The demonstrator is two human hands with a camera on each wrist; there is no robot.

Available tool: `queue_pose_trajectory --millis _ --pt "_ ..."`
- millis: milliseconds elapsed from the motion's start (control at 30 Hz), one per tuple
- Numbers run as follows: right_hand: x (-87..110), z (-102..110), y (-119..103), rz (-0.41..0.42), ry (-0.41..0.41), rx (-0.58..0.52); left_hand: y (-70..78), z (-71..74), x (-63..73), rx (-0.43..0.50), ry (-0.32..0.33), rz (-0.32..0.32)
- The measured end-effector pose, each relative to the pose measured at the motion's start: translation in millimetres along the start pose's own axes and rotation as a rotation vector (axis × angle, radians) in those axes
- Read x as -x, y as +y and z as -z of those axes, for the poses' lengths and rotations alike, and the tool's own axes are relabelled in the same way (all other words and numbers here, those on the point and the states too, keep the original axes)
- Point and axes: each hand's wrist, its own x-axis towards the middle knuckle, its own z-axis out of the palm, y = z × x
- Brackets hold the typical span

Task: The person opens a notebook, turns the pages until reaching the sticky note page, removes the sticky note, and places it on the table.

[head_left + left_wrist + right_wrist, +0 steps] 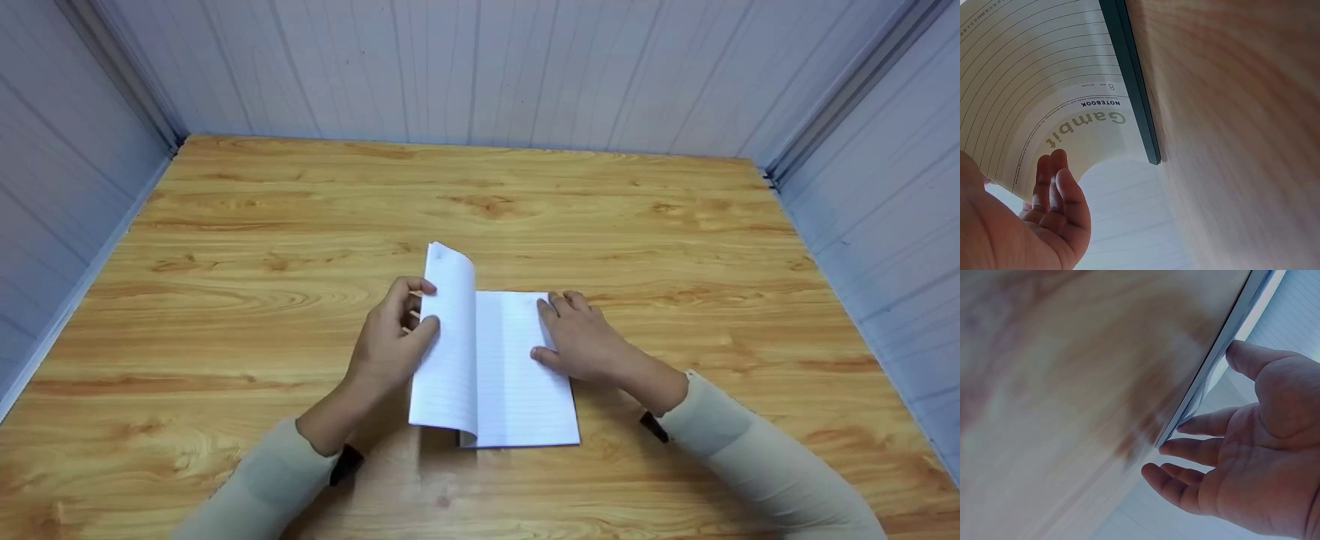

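A notebook [536, 405] with white lined pages lies open on the wooden table. Its front cover and some leaves [448, 360] stand raised and curved on the left side. My left hand [394, 334] pinches their outer edge, thumb on the page side and fingers behind. Seen from the left wrist, the cover [1072, 104] is cream with printed lines and the words "Gambit" and "NOTEBOOK", beside a dark green spine [1131, 84]. My right hand [585, 337] rests at the right edge of the right page, thumb and fingertips on the paper, fingers relaxed.
Pale wood-grain panels [510, 75] wall the table [300, 210] at the back and on both sides. Light sleeves cover both forearms, with a small dark device [346, 465] beneath the left wrist and another [654, 427] beneath the right.
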Motion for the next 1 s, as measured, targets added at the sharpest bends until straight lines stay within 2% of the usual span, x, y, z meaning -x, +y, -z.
queue_pose_trajectory --millis 633,1000 --pt "-4.0 -0.7 -1.2 -0.048 0.022 -0.138 0.3 0.1 0.9 0.003 -0.009 0.011" --pt "-6.3 0.4 -1.9 -0.042 0.104 -0.183 -1.8 -0.5 -0.4 0.003 -0.002 -0.007"
